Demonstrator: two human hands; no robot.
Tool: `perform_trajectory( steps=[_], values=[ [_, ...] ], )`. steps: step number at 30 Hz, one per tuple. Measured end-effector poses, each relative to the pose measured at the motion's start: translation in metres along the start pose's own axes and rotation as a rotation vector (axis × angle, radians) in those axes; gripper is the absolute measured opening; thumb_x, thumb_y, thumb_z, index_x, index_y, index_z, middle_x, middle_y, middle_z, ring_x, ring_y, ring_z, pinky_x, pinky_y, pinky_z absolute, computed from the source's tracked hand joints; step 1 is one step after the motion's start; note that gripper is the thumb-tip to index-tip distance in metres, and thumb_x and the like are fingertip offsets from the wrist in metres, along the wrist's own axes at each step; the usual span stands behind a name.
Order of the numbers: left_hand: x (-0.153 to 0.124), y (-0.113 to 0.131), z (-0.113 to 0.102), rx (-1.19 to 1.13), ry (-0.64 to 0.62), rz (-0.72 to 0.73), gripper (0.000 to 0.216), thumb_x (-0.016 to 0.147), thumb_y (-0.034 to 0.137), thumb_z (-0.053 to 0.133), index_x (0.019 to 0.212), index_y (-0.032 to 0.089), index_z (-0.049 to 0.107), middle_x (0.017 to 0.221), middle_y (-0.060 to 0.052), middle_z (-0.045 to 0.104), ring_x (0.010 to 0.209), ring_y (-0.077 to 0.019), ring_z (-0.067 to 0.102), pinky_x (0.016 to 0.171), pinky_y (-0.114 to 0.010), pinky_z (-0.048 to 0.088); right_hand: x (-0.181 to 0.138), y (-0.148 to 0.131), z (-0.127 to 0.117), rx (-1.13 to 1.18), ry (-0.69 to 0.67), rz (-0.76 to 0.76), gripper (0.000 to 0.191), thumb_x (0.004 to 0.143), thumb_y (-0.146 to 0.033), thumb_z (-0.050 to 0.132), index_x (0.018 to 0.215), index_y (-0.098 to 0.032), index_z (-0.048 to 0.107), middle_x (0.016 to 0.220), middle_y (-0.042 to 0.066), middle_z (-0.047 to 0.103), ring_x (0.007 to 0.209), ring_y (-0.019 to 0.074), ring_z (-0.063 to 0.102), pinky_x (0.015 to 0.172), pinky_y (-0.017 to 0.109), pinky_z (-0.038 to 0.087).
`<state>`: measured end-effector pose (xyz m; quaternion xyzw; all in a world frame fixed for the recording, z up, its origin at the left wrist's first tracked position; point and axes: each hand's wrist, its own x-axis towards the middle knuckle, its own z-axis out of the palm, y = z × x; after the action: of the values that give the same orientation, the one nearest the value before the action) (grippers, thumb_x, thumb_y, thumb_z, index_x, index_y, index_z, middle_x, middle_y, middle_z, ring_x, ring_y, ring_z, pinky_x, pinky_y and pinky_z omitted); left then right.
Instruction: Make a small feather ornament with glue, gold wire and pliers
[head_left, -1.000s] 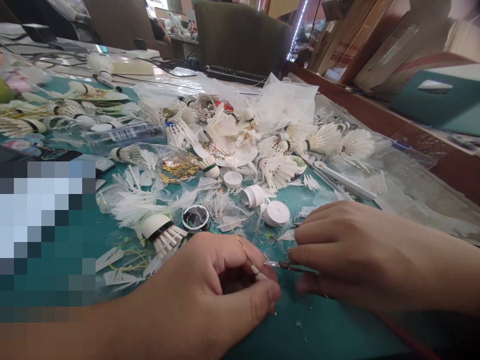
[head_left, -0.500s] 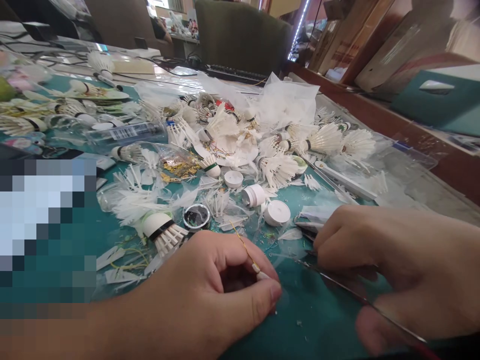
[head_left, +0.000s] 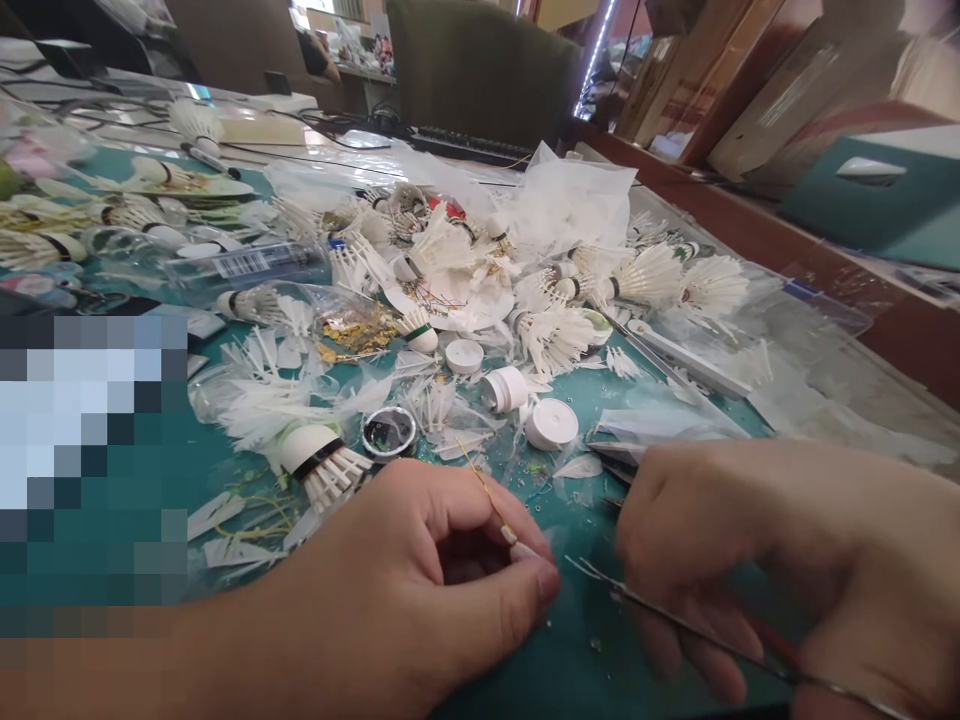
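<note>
My left hand (head_left: 442,570) is closed in a pinch at the lower middle, thumb against forefinger. Between its fingertips is a small white piece (head_left: 517,545) with a thin gold wire (head_left: 480,475) standing up from it. At the lower right, my right hand (head_left: 780,560) is wrapped round slim metal tweezers (head_left: 697,630) with some red on them. Their fine tips point left, a short way from the left fingertips and apart from them. Beyond the right hand lie dark-jawed pliers (head_left: 613,458), partly hidden by it.
A green mat (head_left: 577,670) covers the table. Feather shuttlecocks (head_left: 315,460), loose feathers, white round caps (head_left: 551,424), a small black-filled jar (head_left: 389,433) and gold scraps (head_left: 360,330) crowd it. A plastic bag (head_left: 574,205), a chair (head_left: 484,75) and a teal box (head_left: 862,200) are farther back.
My right hand has turned and shifted slightly down, and the tweezers' tips have moved lower and left. The left hand keeps its pinch, nearly still.
</note>
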<state>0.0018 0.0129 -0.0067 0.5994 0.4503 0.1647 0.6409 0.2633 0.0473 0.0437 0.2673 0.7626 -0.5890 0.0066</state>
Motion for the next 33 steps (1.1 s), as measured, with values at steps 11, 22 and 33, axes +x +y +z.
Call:
perform_trajectory(
  steps=[11,22,33],
  values=[
    [-0.001,0.004,0.001,0.007,0.032,0.008,0.025,0.089,0.045,0.075,0.079,0.023,0.081,0.087,-0.008,0.083,0.087,-0.0287,0.076,0.058,-0.028,0.051,0.017,0.004,0.001,-0.167,-0.103,0.051,0.032,0.087,-0.031,0.095,0.077,-0.015,0.069,0.065,-0.006,0.059,0.055,0.0062,0.054,0.049,0.013,0.037],
    [0.0,0.0,0.0,0.03,-0.005,0.014,0.024,0.09,0.045,0.074,0.087,0.023,0.083,0.091,-0.008,0.084,0.092,-0.0307,0.077,0.063,-0.03,0.055,0.017,0.003,0.001,-0.163,-0.118,-0.026,0.027,0.097,-0.017,0.087,0.078,-0.013,0.067,0.065,-0.012,0.047,0.056,0.0028,0.043,0.051,0.012,0.032],
    [0.002,-0.003,0.0,0.011,0.01,0.007,0.021,0.089,0.044,0.075,0.087,0.024,0.082,0.091,-0.007,0.083,0.094,-0.03,0.076,0.063,-0.03,0.053,0.017,0.008,-0.001,-0.147,-0.103,-0.062,0.036,0.096,-0.019,0.087,0.071,-0.015,0.061,0.063,-0.011,0.046,0.055,0.0045,0.04,0.049,0.015,0.029]
  ],
)
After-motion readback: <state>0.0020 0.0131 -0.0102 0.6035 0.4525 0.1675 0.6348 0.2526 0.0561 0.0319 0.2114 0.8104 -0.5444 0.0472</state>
